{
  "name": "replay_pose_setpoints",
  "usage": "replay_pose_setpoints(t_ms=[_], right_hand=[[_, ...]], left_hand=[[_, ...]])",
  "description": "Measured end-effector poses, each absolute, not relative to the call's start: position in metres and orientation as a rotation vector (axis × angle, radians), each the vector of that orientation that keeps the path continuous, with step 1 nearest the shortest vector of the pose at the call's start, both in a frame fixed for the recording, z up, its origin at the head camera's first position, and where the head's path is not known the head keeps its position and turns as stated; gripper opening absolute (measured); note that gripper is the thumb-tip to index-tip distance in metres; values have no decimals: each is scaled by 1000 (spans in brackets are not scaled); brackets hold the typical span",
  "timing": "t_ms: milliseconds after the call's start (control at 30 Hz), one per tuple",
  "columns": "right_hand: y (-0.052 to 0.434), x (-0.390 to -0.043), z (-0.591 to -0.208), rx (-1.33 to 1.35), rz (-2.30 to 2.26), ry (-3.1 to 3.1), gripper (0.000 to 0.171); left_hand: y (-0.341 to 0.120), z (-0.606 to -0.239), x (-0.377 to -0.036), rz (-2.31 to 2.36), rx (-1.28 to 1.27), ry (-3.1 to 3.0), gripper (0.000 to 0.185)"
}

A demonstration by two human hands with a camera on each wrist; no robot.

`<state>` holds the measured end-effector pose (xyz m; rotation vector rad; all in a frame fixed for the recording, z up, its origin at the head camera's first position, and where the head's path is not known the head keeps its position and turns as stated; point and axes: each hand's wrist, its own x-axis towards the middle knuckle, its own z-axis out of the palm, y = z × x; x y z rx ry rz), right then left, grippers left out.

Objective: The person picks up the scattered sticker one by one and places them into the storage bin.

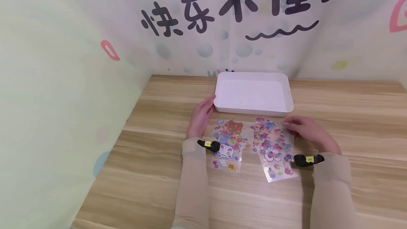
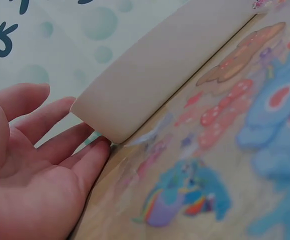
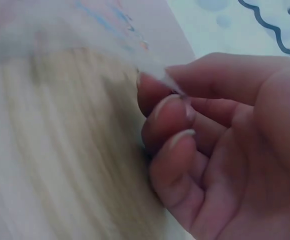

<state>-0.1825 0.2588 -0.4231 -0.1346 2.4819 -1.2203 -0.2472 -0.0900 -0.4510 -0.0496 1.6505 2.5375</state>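
“Sticker sheet in the right hand: where is it?”

“Just in front of the tray, toward its right end. It's clear and crowded with pink, purple and blue prints. Thumb and finger pinch its edge.”

“Anything overlapping it?”

“Yes, a second sheet, which reaches farther out from the tray, lies at a slant and shows red cherries near its edge.”

“And toward the tray's left end?”

“More clear sheets, printed with a brown bear and a white animal with pink cheeks. I can't tell how many lie there.”

“What about the left hand?”

“Its fingers touch the tray's near left corner from outside, fairly straight, wrapped round nothing. The two hands are well apart, with the sheets between them, in front of the tray.”

“What carries it all?”

“A wood-grained counter, spreading out on both sides of the tray. Beige sleeves reach over it toward the tray, and each wrist wears a black strap with a yellow label.”

“And beyond the tray?”

“Pale cloth behind it, printed with large black characters, a wavy line and grey-blue dots. Left of the tray, another stretch of cloth looks pale green.”
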Motion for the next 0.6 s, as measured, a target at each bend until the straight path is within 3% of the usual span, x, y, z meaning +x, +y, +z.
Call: replay_pose_setpoints(t_ms=[600], right_hand=[[271,-182,-431,-24,-1416,2378,48]], left_hand=[[-90,-453,-245,2272,95,1995,40]])
